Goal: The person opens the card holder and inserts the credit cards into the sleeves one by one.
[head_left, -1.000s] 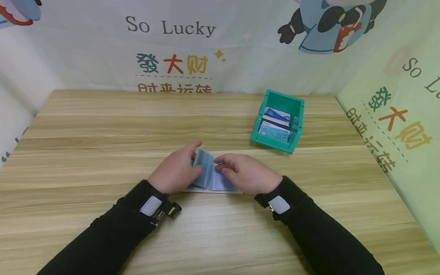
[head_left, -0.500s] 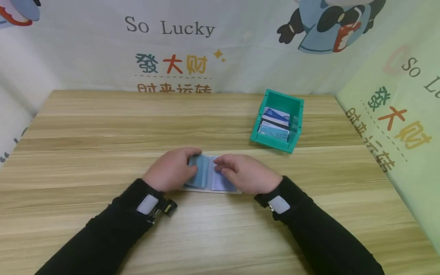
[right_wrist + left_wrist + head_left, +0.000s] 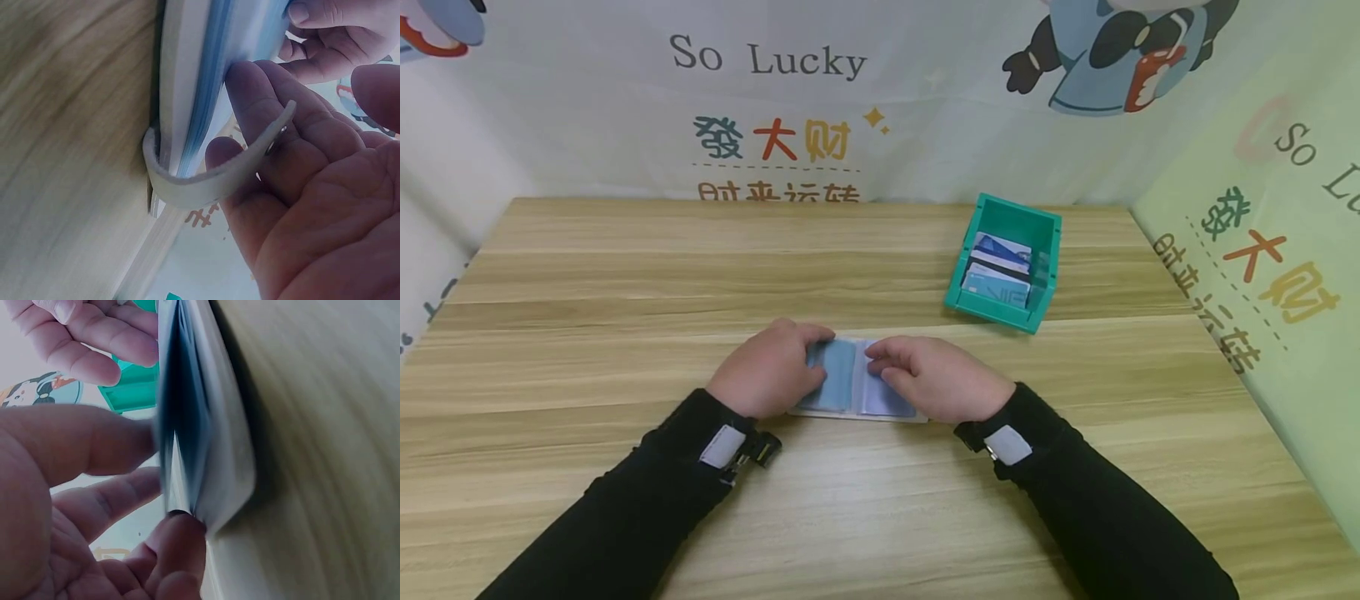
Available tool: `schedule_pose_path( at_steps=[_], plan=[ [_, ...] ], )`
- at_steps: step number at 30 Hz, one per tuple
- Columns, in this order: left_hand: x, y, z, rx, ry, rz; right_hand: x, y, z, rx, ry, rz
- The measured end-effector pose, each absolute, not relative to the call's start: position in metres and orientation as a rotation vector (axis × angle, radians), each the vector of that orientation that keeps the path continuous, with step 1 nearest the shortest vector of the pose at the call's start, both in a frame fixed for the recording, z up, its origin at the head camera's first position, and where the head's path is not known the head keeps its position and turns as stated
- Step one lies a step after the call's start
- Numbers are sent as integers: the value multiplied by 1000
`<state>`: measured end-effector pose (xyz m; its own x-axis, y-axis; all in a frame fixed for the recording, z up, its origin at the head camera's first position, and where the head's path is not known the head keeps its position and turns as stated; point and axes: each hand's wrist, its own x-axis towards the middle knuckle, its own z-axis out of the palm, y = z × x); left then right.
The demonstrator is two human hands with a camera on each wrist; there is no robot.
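Observation:
A small card holder (image 3: 835, 382) with clear bluish sleeves lies spread on the wooden table, centre front in the head view. My left hand (image 3: 765, 372) holds its left side, thumb on the top sleeve and a finger at the far corner. Over the right-hand side, my right hand (image 3: 946, 380) rests loosely bent fingers on the sleeve; its thumb stands apart. A pale strap (image 3: 200, 189) with a metal snap curls up from the cover beside my right fingers in the right wrist view. The left wrist view shows a narrow gap between the sleeves.
A green bin (image 3: 1047, 283) stands at the back right, beyond my right hand. Several cards (image 3: 997, 283), blue and white, lie in it. Behind the wooden table (image 3: 700, 275) hangs a printed cloth (image 3: 925, 150).
My left hand has moved left and down with a sleeve that stood raised; the sleeve now lies flat on the left side. My right hand has stayed in place.

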<state>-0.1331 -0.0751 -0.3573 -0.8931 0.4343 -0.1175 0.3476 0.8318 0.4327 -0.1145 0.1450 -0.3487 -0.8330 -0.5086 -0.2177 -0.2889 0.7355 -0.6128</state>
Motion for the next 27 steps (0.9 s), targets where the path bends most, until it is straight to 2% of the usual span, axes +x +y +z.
schedule_pose_path(
  at_steps=[8,13,21,27],
  plan=[
    [-132,-80,-358,605,2781,524,-115,147,-347,-609,2558,-874],
    [-132,-79,-360,654,2787,526,-122,165,-334,-530,2707,-929],
    [-131,-76,-361,614,2746,591,-155,217,-318,-258,3078,-743],
    [-130,-76,-361,599,2740,611,-182,241,-322,-243,3112,-410]
  ],
)
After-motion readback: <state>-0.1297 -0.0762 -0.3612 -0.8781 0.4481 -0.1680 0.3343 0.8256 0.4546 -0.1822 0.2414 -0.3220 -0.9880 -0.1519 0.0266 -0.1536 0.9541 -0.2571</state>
